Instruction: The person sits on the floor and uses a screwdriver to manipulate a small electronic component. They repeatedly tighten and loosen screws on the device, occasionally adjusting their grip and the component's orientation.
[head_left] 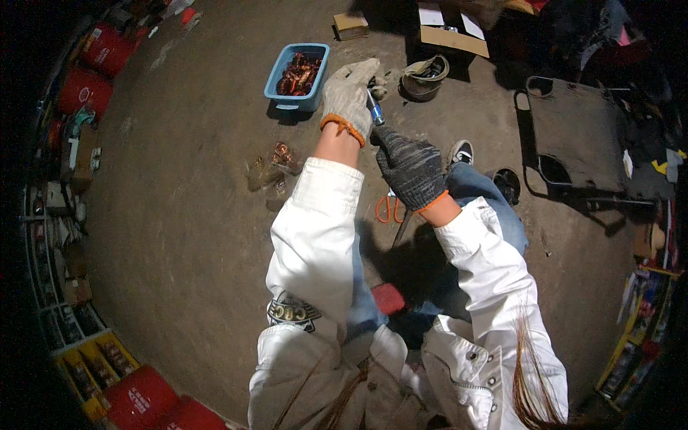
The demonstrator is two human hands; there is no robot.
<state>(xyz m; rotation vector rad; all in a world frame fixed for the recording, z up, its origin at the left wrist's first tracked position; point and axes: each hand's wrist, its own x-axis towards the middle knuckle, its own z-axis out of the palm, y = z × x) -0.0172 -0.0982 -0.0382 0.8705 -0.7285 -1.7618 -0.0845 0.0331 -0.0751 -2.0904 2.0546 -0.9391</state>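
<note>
My left hand (pixel 349 93), in a white knit glove with an orange cuff, is closed around one end of a blue and silver cylindrical piece (pixel 375 110). My right hand (pixel 412 170), in a dark grey glove, is closed with its fingertips at the piece's lower end; what lies inside its fingers is hidden. A dark rod (pixel 403 228) shows below the right hand; I cannot tell whether it is held. Beside it are orange-handled scissors (pixel 389 208), partly covered by the right hand. Left of my left hand, a blue plastic tub (pixel 287 105) holds copper-coloured scrap (pixel 299 74).
Past my hands stand a bucket (pixel 423 87) with a cloth-like lining, a small cardboard box (pixel 351 26) and an open carton (pixel 453 40). Clear bags with copper bits (pixel 276 165) lie left of my forearm. A folding chair (pixel 573 129) is at right. Red containers (pixel 86 87) line the left.
</note>
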